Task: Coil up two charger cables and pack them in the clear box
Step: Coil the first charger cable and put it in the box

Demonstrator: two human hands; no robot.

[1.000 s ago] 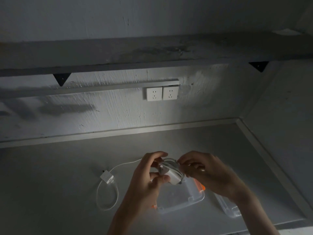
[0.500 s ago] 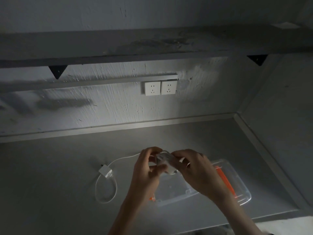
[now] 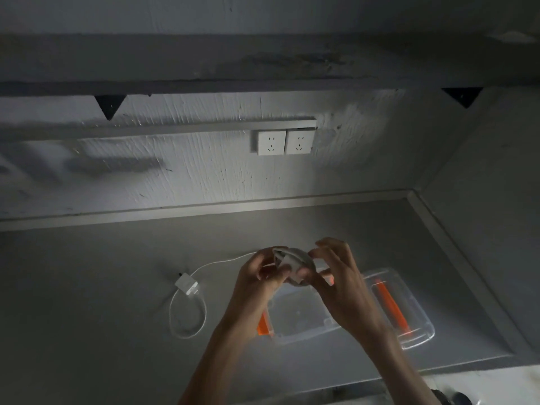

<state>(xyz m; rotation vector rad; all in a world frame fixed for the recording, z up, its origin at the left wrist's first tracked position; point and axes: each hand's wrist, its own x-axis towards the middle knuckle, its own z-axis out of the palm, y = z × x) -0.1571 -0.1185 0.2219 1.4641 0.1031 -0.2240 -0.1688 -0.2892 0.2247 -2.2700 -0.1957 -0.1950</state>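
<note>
Lighting poor; fine detail limited. Left hand [image 3: 260, 276] and right hand [image 3: 339, 285] meet above the middle of the grey table [image 3: 102, 287], with the coiled charger cable [image 3: 292, 263] between them; the bundle is off the surface, above the back edge of the clear box [image 3: 301, 317]. Left hand: fingers curled round the left side of the bundle, thumb across its front; grasping. Right hand: thumb and forefinger pinch the right edge of the coil, other fingers raised and spread; grasping likewise. Clear box lies open on the table beneath the wrists; orange latch [image 3: 263, 325] at its left end. Second clear piece [image 3: 415, 325], bearing an orange strip, lies just beside the box on its right. Second charger cable [image 3: 184, 337] lies on the table left of the hands in one loose loop; white plug block [image 3: 187, 285] at the loop's top; one strand runs from the block toward the left hand, its end hidden behind the fingers. Two wall sockets [image 3: 285, 141] on the back wall, under a shelf [image 3: 263, 62].
</note>
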